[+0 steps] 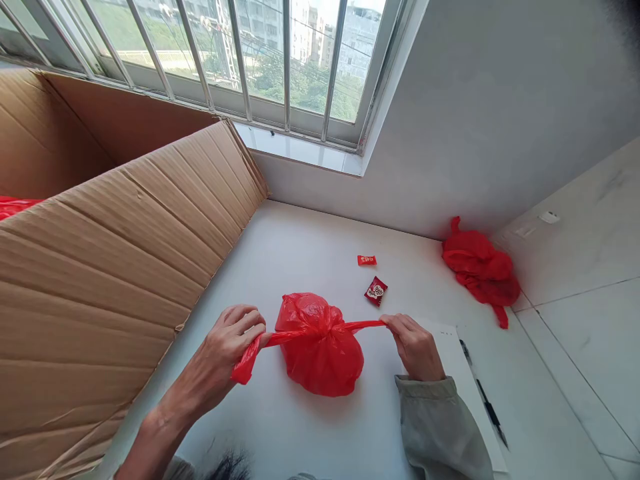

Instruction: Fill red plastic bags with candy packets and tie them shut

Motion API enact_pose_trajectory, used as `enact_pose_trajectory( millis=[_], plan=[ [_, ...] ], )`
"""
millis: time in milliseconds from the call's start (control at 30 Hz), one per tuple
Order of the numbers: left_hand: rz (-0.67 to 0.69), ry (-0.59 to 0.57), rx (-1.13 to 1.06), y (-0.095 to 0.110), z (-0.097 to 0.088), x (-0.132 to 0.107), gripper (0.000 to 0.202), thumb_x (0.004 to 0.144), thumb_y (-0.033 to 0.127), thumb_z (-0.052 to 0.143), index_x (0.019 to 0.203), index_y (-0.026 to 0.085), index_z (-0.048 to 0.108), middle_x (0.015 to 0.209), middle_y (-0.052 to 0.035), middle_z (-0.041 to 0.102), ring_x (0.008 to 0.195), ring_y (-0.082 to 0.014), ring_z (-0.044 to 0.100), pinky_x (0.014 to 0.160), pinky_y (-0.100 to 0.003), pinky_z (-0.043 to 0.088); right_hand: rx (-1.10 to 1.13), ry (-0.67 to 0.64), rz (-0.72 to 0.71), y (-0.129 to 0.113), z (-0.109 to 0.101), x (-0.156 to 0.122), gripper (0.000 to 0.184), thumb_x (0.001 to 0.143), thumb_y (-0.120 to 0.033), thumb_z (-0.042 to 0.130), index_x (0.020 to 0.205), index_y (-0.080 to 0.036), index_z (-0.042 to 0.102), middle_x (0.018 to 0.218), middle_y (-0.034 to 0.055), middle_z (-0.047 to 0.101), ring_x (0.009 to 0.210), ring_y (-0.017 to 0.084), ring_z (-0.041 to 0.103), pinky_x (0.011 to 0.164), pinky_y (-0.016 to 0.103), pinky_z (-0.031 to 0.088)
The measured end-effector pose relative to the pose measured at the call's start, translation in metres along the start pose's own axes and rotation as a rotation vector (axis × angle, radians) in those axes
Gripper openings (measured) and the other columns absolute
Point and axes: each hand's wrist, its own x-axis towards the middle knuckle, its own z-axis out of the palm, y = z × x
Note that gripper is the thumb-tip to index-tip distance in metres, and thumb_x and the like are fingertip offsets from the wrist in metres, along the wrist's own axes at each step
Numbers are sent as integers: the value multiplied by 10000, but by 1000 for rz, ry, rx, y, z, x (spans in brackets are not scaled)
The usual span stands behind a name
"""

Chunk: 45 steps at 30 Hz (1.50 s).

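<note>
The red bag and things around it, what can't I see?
Head view: the inside of the red bag, hidden by its gathered plastic.
Head view: the bottom of the cardboard box, hidden by its near wall; its left part is cut off by the picture's edge.
Head view: part of the white paper, covered by the right sleeve.
Head view: fine print on the dark red packet, too small.

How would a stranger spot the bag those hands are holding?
Find the big box at left. Right of it, on the white table, sits a plump red bag. Unlike the red bundle farther back, its ends stretch between left hand and right hand.
</note>
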Motion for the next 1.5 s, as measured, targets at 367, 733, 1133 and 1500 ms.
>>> enact_pose_trajectory(
  millis=[367, 733, 1133, 1500],
  plan=[
    [-398, -49, -1313, 35, 26, 35, 532, 969, 480, 376, 529, 187, 432, 758, -37, 594, 610, -127, 456, 610, -291, 440, 1142, -11, 440, -63, 34, 39, 189, 866, -364, 312, 737, -236, 364, 694, 3, 507, 622, 157, 527, 616, 324, 469],
    [-552, 220, -1427, 38, 42, 30, 585, 955, 506, 428, 485, 207, 251, 476, 42, 323, 556, -130, 440, 856, -405, 485, 1584, 13, 909, -52, 48, 39, 214, 757, -263, 540, 646, -220, 362, 527, -108, 157, 459, 87, 91, 417, 192, 232],
    [-323, -94, -1331, 42, 30, 43, 580, 926, 595, 407, 569, 175, 586, 639, -45, 620, 673, -170, 529, 746, -327, 434, 1638, 98, 970, -68, 57, 36, 218, 745, -229, 586, 638, -196, 399, 522, -100, 265, 435, 56, 164, 402, 165, 246],
    [-433, 34, -1210, 40, 29, 38, 479, 991, 441, 354, 574, 206, 333, 539, 39, 371, 547, -117, 366, 566, -278, 317, 1647, 85, 982, -58, 56, 43, 239, 684, -229, 538, 574, -212, 327, 457, -113, 140, 432, 74, 47, 367, 191, 158]
  ],
)
